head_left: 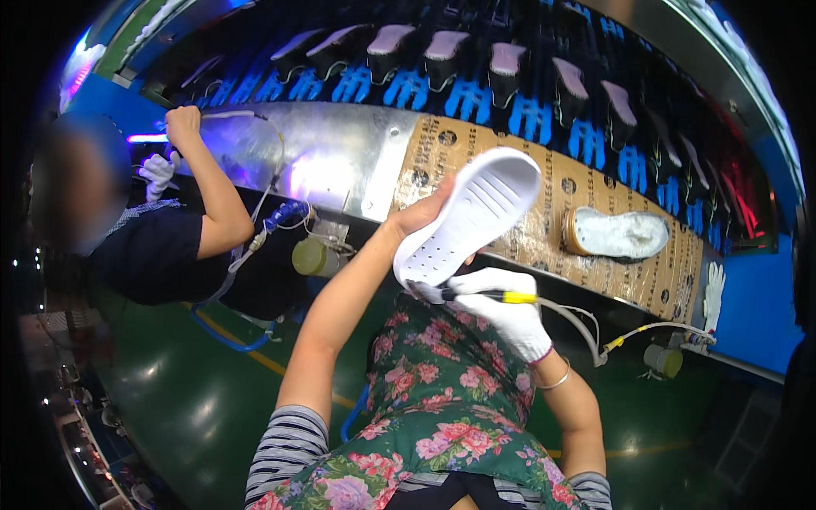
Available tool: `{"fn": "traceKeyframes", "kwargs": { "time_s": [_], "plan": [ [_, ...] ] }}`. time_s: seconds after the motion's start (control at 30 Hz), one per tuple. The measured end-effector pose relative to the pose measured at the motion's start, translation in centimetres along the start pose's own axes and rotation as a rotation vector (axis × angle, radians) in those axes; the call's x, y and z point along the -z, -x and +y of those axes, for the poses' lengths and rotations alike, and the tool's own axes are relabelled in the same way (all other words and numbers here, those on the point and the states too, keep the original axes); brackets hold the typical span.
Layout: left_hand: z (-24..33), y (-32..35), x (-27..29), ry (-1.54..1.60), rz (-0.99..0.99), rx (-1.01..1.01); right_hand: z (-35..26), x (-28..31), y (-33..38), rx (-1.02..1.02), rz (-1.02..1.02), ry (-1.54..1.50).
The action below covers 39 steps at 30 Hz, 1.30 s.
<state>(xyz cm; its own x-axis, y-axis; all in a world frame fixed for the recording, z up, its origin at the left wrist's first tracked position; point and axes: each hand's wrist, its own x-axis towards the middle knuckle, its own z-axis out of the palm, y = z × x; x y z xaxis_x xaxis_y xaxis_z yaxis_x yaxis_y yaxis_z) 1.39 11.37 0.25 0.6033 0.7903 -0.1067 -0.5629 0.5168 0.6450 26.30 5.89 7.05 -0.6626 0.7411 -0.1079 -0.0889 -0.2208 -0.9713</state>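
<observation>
Running across the upper frame, a dark conveyor rack point(510, 93) is carrying shoes on blue holders above a perforated brown board point(595, 204). At centre, the white shoe sole point(476, 217) is being held up by the bare left hand point(421, 212), fingers closing around its edge. The gloved right hand point(501, 310) is gripping a yellow-handled brush point(489, 297) against the sole's lower end. A second sole point(616, 234) is lying on the board at right. At upper left, another person's arm point(208, 183) is reaching upward.

Left hand point(418, 212) bare, raised; right hand point(501, 310) gloved, fingers curled
</observation>
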Motion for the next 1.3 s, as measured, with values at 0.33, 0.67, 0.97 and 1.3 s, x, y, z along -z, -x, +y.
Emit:
{"fn": "traceKeyframes", "kwargs": {
  "time_s": [0.33,0.67,0.97,1.3],
  "plan": [
    [-2.6,4.0,0.4,0.312,0.537,-0.828,0.7,0.9,-0.7,-0.030,0.375,-0.401],
    [-11.7,10.9,-7.2,0.788,0.160,-0.397,-0.7,-1.2,-0.8,0.137,0.315,0.082],
    [-12.5,5.3,-12.2,0.886,0.137,-0.499,-7.3,-0.2,-1.4,0.730,0.263,0.802],
    [-15.9,5.2,-10.4,0.542,0.476,-0.469,-4.7,-1.7,-0.7,0.894,0.123,0.933]
  ]
}}
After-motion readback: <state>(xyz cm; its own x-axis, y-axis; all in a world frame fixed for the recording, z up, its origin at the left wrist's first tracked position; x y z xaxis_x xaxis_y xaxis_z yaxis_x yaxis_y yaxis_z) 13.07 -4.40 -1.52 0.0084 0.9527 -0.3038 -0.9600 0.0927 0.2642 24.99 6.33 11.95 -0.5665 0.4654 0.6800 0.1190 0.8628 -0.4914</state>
